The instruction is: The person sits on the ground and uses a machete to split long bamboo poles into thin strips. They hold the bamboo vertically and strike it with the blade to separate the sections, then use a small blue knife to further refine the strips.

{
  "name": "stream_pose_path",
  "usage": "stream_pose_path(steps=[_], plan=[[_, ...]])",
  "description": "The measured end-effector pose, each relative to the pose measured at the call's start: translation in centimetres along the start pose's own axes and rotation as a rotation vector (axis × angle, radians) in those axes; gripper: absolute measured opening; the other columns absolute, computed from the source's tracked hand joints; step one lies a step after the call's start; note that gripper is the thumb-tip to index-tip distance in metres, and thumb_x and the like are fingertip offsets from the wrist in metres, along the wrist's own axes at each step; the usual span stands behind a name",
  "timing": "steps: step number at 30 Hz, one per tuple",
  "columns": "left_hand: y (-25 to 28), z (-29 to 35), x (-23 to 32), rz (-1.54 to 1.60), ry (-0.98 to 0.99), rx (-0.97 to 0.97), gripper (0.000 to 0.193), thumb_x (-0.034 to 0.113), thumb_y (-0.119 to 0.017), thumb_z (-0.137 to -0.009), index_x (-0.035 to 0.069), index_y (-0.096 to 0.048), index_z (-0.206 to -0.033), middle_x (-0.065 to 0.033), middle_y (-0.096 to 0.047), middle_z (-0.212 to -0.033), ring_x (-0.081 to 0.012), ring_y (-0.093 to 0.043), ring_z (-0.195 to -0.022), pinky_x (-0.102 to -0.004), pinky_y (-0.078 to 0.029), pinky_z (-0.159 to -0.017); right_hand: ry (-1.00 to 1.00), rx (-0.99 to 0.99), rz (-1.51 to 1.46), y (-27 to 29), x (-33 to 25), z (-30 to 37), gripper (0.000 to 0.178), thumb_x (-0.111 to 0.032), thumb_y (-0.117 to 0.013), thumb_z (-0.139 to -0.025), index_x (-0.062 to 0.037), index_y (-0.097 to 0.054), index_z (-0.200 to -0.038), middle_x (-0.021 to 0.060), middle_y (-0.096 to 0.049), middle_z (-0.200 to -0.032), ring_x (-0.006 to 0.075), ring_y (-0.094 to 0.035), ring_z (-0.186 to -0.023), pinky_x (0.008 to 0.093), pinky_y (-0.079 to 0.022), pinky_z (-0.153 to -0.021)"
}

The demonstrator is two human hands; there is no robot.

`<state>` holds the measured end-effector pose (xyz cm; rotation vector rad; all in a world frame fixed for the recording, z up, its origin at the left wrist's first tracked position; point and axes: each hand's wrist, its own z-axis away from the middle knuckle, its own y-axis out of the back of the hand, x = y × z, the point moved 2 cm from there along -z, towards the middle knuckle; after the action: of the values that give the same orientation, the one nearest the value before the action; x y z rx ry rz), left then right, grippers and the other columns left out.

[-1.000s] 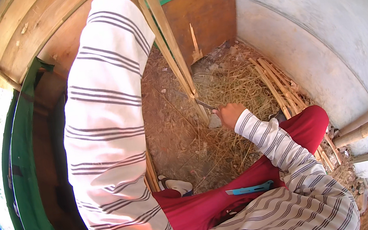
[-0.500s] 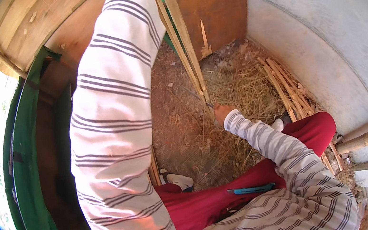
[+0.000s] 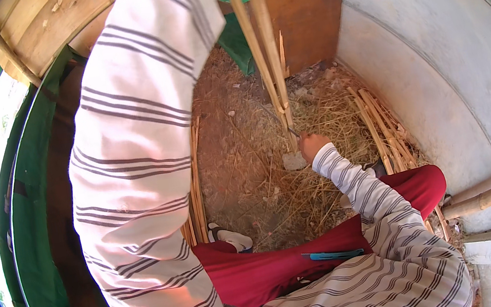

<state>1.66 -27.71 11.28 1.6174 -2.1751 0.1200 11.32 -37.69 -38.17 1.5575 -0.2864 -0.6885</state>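
Observation:
A long bamboo strip [image 3: 273, 52] stands almost upright in front of me, split into two lengths that meet low down near the ground. My right hand [image 3: 314, 146] is closed beside its lower end, gripping what looks like a knife [image 3: 294, 133]. The thin dark blade crosses the bamboo where the two lengths join; the handle is hidden in my fist. My left arm [image 3: 136, 151], in a striped sleeve, reaches up past the top edge, so the left hand is out of sight. A pale stone block [image 3: 295, 160] lies under the strip's foot.
Straw-like shavings [image 3: 328, 108] cover the ground. Bundles of bamboo strips lie along the right wall [image 3: 432, 72] and by my left foot [image 3: 233, 239]. A brown box [image 3: 312, 27] with a green cover stands ahead. A flat blue item [image 3: 332, 255] rests on my lap.
The upper bamboo has shifted right, its two lengths appearing farther apart. My left hand has left the top of the view. My right hand and the blade sit slightly farther right.

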Motion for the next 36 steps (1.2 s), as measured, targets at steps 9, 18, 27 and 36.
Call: stream_pose_path(steps=[9, 18, 27, 36], plan=[[-2.3, 5.0, 0.2, 0.222, 0.005, -0.251, 0.064, 0.032, -0.081, -0.079, -0.017, -0.054, -0.109, -0.0272, -0.067, -0.097, -0.0346, -0.067, -0.091, -0.0389, -0.054, -0.083, -0.05, 0.072, 0.022, -4.6, 4.0, 0.0, 0.029, -0.026, -0.047, -0.096, -0.0001, -0.056, -0.107, 0.021, -0.069, -0.074, 0.0392, -0.069, -0.071, 0.0511, -0.055, -0.063], [1.2, 5.7, -0.6, 0.036, -0.057, -0.286, 0.095, 0.032, -0.083, -0.077, -0.02, -0.029, -0.134, -0.0348, -0.056, -0.12, -0.0378, -0.059, -0.112, -0.0371, -0.047, -0.098, -0.05, 0.124, -0.025, 0.8, -0.3, 0.1, 0.021, -0.019, -0.051, -0.093, 0.0002, -0.057, -0.098, 0.0225, -0.068, -0.073, 0.0388, -0.07, -0.071, 0.0499, -0.056, -0.063], [-2.3, 8.2, -3.2, 0.165, 0.091, -0.309, 0.094, 0.035, -0.087, -0.073, -0.012, -0.032, -0.133, -0.0275, -0.055, -0.124, -0.0332, -0.057, -0.116, -0.0389, -0.046, -0.099, -0.049, -0.168, -0.005, -2.4, 0.1, -0.7, 0.029, -0.016, -0.045, -0.095, 0.0048, -0.054, -0.114, 0.0264, -0.069, -0.094, 0.0403, -0.069, -0.087, 0.0508, -0.055, -0.079], [-1.4, 7.8, -4.3, 0.215, 0.165, -0.035, 0.091, 0.018, -0.088, -0.072, -0.013, -0.029, -0.133, -0.0283, -0.053, -0.124, -0.0299, -0.058, -0.114, -0.0375, -0.053, -0.09, 0.014, -0.082, 0.098, 2.2, -1.7, -0.2, 0.033, -0.026, -0.04, -0.102, 0.0032, -0.052, -0.111, 0.0208, -0.069, -0.077, 0.0385, -0.069, -0.074, 0.049, -0.056, -0.068]])
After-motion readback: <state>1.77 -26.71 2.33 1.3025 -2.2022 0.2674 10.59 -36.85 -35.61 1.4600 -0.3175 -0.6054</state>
